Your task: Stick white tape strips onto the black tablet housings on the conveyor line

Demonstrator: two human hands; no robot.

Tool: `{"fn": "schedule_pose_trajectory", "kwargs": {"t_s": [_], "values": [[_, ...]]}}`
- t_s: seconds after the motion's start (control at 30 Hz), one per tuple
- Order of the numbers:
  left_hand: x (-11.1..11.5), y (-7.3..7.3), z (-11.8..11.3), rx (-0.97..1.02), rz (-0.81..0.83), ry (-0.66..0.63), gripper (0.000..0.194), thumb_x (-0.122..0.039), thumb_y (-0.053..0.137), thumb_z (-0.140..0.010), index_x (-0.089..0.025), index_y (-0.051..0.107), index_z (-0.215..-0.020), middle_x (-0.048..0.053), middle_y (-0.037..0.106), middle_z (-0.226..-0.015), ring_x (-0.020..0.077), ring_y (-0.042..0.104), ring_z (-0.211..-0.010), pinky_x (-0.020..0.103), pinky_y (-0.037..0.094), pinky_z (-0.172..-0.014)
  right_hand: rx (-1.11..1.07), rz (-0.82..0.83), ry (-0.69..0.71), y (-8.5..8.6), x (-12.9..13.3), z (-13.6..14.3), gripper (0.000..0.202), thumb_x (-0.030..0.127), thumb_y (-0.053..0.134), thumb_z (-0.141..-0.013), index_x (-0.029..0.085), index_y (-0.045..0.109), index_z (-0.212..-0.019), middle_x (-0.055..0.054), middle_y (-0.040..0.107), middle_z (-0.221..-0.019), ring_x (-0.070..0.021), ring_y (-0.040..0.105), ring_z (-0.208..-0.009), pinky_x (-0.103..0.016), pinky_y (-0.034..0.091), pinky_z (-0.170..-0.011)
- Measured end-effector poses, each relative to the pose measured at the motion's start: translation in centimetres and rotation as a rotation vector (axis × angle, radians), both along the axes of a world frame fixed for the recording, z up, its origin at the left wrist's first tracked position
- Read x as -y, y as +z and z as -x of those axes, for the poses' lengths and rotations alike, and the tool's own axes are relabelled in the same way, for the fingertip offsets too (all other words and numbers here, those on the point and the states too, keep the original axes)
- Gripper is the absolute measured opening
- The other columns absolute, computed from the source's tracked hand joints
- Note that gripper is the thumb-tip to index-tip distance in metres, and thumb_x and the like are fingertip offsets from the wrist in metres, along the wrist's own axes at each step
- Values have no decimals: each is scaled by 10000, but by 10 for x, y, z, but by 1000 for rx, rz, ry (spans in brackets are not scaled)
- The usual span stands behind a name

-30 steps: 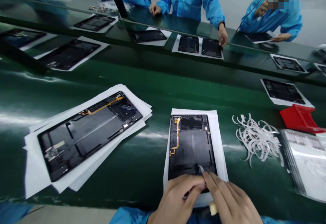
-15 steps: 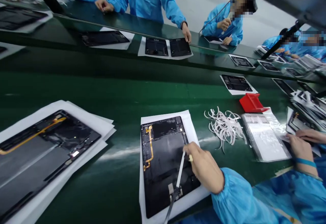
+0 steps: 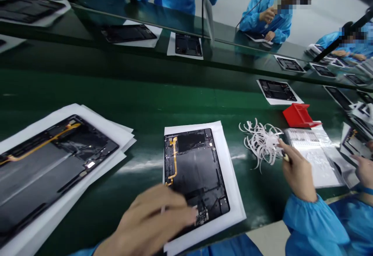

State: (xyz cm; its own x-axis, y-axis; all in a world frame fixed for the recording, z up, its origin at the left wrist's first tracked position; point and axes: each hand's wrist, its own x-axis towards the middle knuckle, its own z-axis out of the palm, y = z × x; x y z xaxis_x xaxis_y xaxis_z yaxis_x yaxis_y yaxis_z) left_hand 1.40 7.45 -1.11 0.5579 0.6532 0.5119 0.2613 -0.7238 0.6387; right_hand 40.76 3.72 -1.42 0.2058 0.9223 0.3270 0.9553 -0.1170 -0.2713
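Both hands at the tablet shell point(image 3: 196, 178) on its white sheet point(image 3: 230, 194), mid-station.

Left of the shell, a second shell point(image 3: 49, 166) lay on stacked paper, well apart. My left hand point(image 3: 148, 221) rested over the shell's near edge, fingers loosely together; I could not tell whether they pinched anything. The orange flex point(image 3: 174, 159) already sat along the shell's left side, so I judged the fitting partly done. Right of the shell, my right hand point(image 3: 297, 174) reached the pile of white strips point(image 3: 262, 141), grip closed on a small tool. Green counter point(image 3: 180, 100) beyond the shell lay open; a co-worker's hand point(image 3: 364, 170) crowded the far right.
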Motion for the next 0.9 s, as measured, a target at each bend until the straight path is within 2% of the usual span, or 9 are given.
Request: {"fn": "schedule_pose_trajectory", "kwargs": {"t_s": [0.17,0.33,0.4,0.47,0.53,0.67,0.77,0.83,0.9], "values": [[-59,5,-26,135,281,-68,46,-169,696,-862,-196,730,-879,14,642,-847,112,636,-744,218,527,-667,34,32,-26,10,-5,-1,233,219,450,-785,206,673,-854,-90,721,-986,-265,693,-853,-376,531,-731],[-76,-11,-36,77,419,-54,20,-199,730,-835,-201,740,-852,15,642,-862,133,614,-797,267,498,-728,88,-27,-110,15,-29,20,290,301,430,-884,178,690,-919,-130,706,-976,-311,673,-867,-409,508,-726],[-78,-15,-39,59,402,-42,14,-212,737,-829,-206,741,-842,16,644,-870,145,605,-825,292,479,-770,-66,-28,4,19,-34,49,268,341,470,-911,194,688,-963,-105,707,-976,-279,675,-874,-373,519,-722],[-81,-18,-43,62,386,-26,19,-220,745,-822,-207,741,-834,21,641,-894,154,601,-851,308,466,-804,-313,163,219,21,-40,86,219,338,571,-883,222,660,-1046,-67,719,-958,-198,675,-716,-293,520,-607],[-85,-20,-46,78,389,-7,29,-220,759,-807,-203,742,-823,27,637,-922,160,606,-874,309,464,-821,-555,391,400,17,-50,121,321,268,626,-850,244,586,-1167,-58,706,-1059,-135,645,-606,-247,504,-540],[-94,-24,-47,125,441,2,81,-225,758,-806,-186,720,-866,28,646,-930,161,625,-890,296,482,-824,-936,479,456,-2,-74,158,384,244,696,-812,253,541,-1163,4,724,-901,-115,650,-593,-232,529,-602],[-79,-24,-43,177,435,208,247,-267,671,-880,-178,620,-1105,46,644,-1003,170,623,-936,308,502,-840,-1053,455,434,-9,-83,160,423,245,729,-786,244,564,-1176,39,708,-740,-129,660,-631,-225,522,-606],[-50,-26,-39,121,301,394,217,-274,587,-937,-184,582,-1134,61,622,-1048,179,595,-988,327,488,-875,-1033,452,440,-9,-85,158,299,252,730,-784,222,648,-1070,30,703,-720,-126,644,-615,-215,502,-565],[-11,-30,-34,-73,106,369,167,-298,548,-962,-204,625,-1077,68,616,-1064,194,563,-1027,336,454,-909,-984,447,454,-7,-85,157,108,269,717,-795,195,709,-873,18,694,-696,-119,617,-580,-212,479,-523]]}}
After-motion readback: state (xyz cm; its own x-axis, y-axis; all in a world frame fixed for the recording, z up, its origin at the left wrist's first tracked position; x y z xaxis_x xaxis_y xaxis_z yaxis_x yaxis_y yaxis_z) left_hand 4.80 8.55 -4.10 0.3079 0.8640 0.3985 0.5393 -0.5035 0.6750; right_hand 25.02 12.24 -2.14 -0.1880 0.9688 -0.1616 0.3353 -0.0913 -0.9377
